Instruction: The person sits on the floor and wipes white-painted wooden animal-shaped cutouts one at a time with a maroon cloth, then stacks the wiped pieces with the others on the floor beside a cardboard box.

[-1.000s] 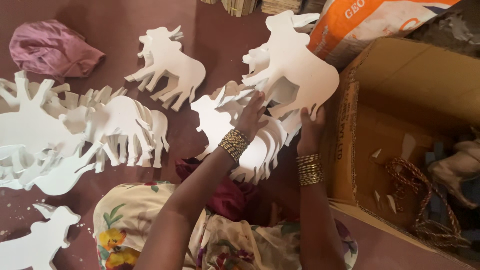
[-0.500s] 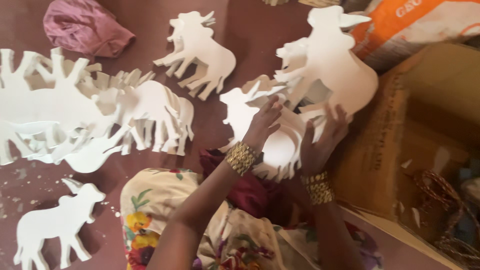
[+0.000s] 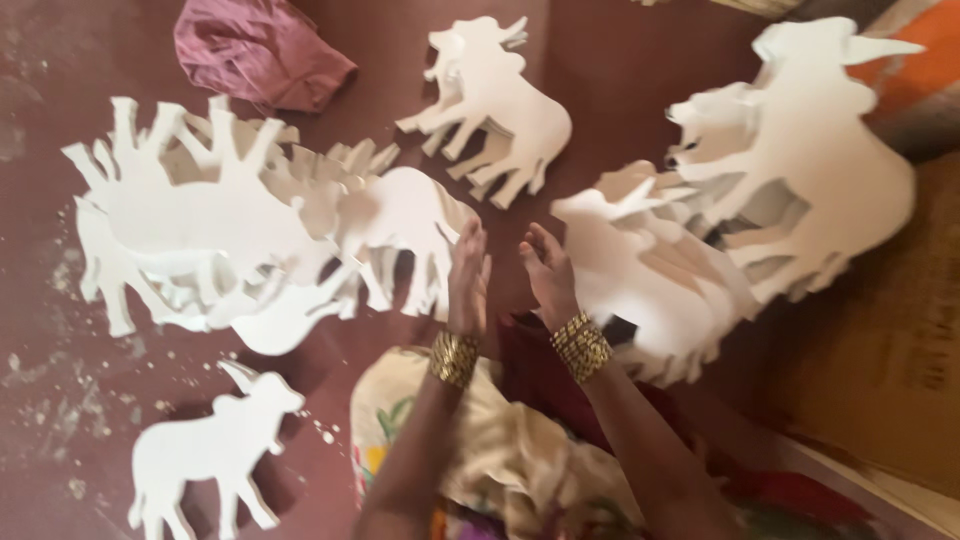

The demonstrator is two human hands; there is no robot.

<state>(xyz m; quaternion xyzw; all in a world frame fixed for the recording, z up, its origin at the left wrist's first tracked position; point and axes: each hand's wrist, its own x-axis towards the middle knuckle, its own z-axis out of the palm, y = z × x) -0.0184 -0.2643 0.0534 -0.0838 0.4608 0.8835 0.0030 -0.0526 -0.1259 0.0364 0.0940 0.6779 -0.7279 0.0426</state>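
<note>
Both hands are held open and empty between two piles of white cow cut-outs, the left hand (image 3: pixel 468 280) just touching the left pile (image 3: pixel 400 235) and the right hand (image 3: pixel 548 275) just beside the right pile (image 3: pixel 650 270), which lies lengthways away from it.

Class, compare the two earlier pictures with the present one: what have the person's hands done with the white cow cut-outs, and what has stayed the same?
Both hands have let go of the large cow cut-out, which was held raised before. It now lies on the right-hand pile. The left hand and right hand have drawn back, open and empty, between the piles. The left pile, the single cut-out and the purple cloth lie as before.
</note>
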